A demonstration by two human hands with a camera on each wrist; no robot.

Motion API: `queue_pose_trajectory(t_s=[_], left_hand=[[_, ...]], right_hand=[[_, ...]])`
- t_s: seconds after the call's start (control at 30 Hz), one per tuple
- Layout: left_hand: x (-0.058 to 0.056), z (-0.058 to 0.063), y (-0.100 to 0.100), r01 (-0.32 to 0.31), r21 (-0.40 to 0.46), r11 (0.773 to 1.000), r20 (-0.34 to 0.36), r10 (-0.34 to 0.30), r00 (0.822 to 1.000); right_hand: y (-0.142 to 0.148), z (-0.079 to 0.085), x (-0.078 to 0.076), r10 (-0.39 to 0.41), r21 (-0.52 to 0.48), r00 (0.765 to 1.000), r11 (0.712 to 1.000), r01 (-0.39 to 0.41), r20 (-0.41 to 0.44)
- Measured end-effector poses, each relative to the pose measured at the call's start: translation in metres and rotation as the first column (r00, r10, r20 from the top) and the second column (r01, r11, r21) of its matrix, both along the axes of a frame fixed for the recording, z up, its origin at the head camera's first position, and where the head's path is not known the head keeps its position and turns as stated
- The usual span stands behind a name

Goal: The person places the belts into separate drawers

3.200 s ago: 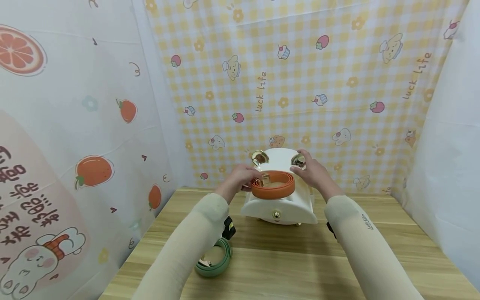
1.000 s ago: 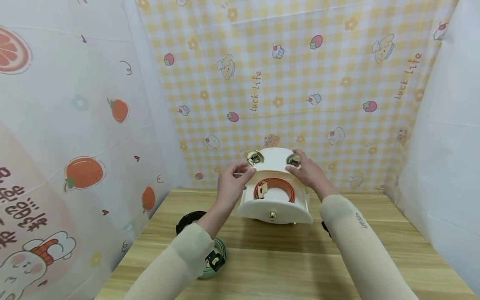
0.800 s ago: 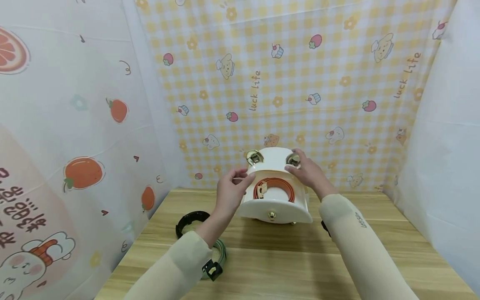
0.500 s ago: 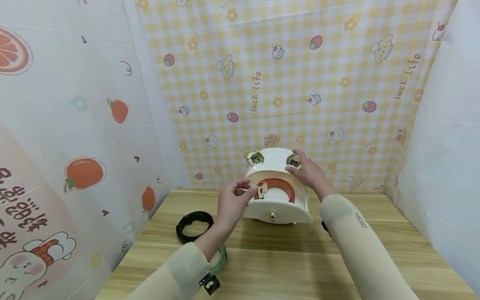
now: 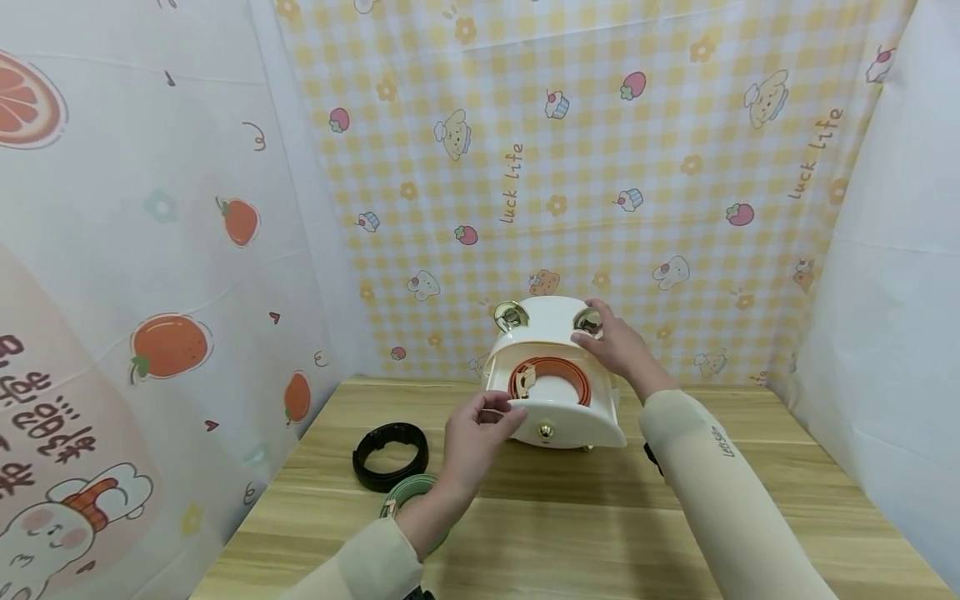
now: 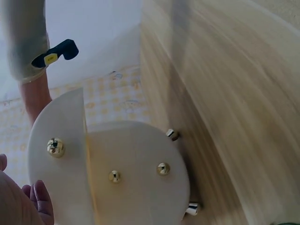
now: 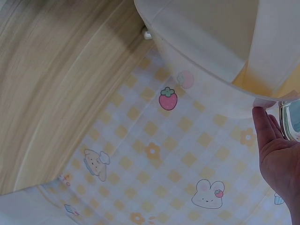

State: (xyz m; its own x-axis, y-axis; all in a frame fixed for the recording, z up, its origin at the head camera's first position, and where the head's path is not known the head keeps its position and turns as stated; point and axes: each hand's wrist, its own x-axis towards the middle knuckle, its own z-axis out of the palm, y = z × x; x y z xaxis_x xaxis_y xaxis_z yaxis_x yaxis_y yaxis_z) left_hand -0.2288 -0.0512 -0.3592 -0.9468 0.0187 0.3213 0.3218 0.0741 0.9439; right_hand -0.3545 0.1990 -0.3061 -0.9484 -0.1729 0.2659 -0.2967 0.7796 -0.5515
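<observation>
A white rounded drawer box (image 5: 552,323) with gold ear-like rings stands on the table, its upper drawer (image 5: 573,425) pulled out. A coiled orange belt (image 5: 579,377) with a gold buckle lies inside that drawer. At the front panel's left upper edge, my left hand (image 5: 474,442) has loosely bent fingers and holds nothing; whether it touches the panel I cannot tell. My right hand (image 5: 621,343) holds the box's top right corner around a gold ring (image 5: 587,322). In the left wrist view, the drawer front shows a gold knob (image 6: 55,147).
A coiled black belt (image 5: 358,461) lies on the wooden table (image 5: 570,533) left of the box. Nearer, a coiled green belt (image 5: 411,484) is partly under my left forearm. A checked curtain (image 5: 555,167) hangs behind, with white cloth on both sides.
The orange belt, earlier in my left hand above the drawer, now lies inside it. My left hand then moved from the box's upper left down to the drawer front. My right hand stayed put.
</observation>
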Motion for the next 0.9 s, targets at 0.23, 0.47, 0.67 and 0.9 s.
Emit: queue_pose_trajectory(t_s=[0.23, 0.47, 0.67, 0.9], left_hand=[[0.007, -0.019, 0.011, 0.012, -0.019, 1.000, -0.017, -0.013, 1.000], [0.009, -0.035, 0.024, -0.006, 0.024, 1.000, -0.027, 0.007, 1.000], [0.007, -0.046, 0.033, -0.019, 0.063, 0.998, -0.033, 0.021, 0.999], [0.004, -0.052, 0.042, -0.051, 0.060, 0.997, -0.053, 0.054, 0.997]], right_hand=[[0.000, 0.000, 0.001, -0.007, -0.009, 1.000, 1.000, 0.007, 0.003], [0.000, 0.000, 0.001, -0.008, -0.010, 1.000, 1.000, 0.008, 0.003], [0.001, -0.001, -0.001, -0.009, 0.002, 1.000, 1.000, 0.009, 0.007], [0.002, -0.002, -0.002, -0.013, 0.005, 1.000, 1.000, 0.013, 0.006]])
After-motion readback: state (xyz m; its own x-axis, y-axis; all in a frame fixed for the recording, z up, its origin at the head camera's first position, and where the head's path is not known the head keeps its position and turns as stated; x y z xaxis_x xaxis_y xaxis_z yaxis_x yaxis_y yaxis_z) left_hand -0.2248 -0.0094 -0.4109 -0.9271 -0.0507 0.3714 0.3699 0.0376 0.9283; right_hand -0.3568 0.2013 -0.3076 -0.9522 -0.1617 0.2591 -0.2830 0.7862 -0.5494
